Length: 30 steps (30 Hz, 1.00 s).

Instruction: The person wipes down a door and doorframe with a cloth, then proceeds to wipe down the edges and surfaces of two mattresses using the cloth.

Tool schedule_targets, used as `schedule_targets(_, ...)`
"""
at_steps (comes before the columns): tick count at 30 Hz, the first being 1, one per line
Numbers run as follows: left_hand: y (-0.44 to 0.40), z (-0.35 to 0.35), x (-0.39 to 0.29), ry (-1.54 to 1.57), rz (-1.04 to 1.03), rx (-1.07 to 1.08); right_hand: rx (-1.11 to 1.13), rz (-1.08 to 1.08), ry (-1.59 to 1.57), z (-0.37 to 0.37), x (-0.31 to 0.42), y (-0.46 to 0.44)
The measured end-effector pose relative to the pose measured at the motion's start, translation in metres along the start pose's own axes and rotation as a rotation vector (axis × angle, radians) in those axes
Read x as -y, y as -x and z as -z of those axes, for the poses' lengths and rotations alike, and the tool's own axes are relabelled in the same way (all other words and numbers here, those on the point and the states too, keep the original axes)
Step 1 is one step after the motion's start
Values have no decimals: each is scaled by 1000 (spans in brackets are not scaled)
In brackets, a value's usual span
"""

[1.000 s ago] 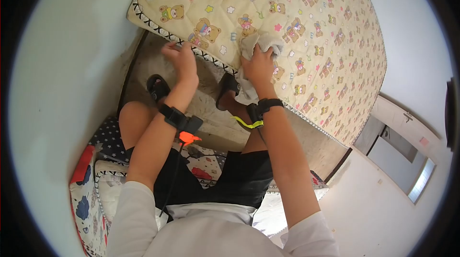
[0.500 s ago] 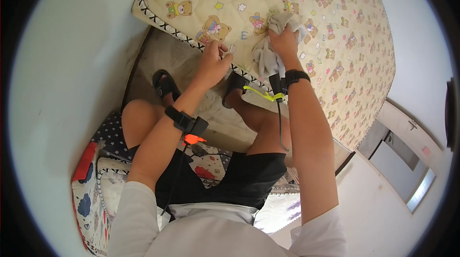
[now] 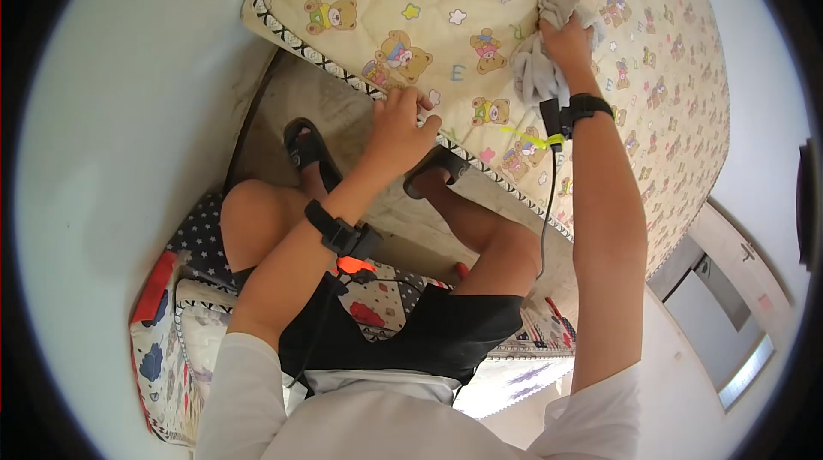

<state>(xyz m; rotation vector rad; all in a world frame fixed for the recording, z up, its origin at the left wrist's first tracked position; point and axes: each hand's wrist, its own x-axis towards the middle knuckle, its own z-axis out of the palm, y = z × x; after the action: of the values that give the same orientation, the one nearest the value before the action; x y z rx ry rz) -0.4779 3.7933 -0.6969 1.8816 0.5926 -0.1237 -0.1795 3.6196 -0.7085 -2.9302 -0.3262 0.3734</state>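
Observation:
A grey-white cloth (image 3: 538, 70) lies bunched on a cream mattress (image 3: 446, 23) printed with teddy bears. My right hand (image 3: 569, 44) is closed around the cloth and presses it onto the mattress surface. Black-and-white piping (image 3: 321, 70) runs along the mattress's near edge. At that edge is my left hand (image 3: 401, 130), its fingers loosely bent and the thumb apart, with nothing seen in it. Its fingertips are at the mattress edge; whether they press on it I cannot tell.
Beneath me is a patterned padded seat or bed (image 3: 154, 366). My feet in black sandals (image 3: 307, 147) stand on the floor between it and the mattress. A pale wall (image 3: 111, 160) rises at the left. A doorway (image 3: 711, 288) shows at the lower right.
My right hand has slid the cloth up and to the right across the mattress. My left hand has shifted slightly right and down, staying near the edge.

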Motion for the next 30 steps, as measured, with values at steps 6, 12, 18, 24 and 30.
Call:
schedule_targets(6, -4, -3, 3, -31, -53, 8, -67, -32, 149, 11, 20, 8)
schedule_targets(12, -6, -2, 7, -25, -52, 13, 62, 17, 187, 36, 37, 35)
schedule_targets(18, -5, -2, 11, 36, -60, 24, 238, 60, 69, 26, 21, 83)
schedule_targets(24, -5, 1, 17, 53, -103, 54, 274, -98, -350, 8, 14, 142)
schedule_targets(30, 17, 12, -3, 334, 113, 1095, 223, -260, -652, -26, 21, 178)
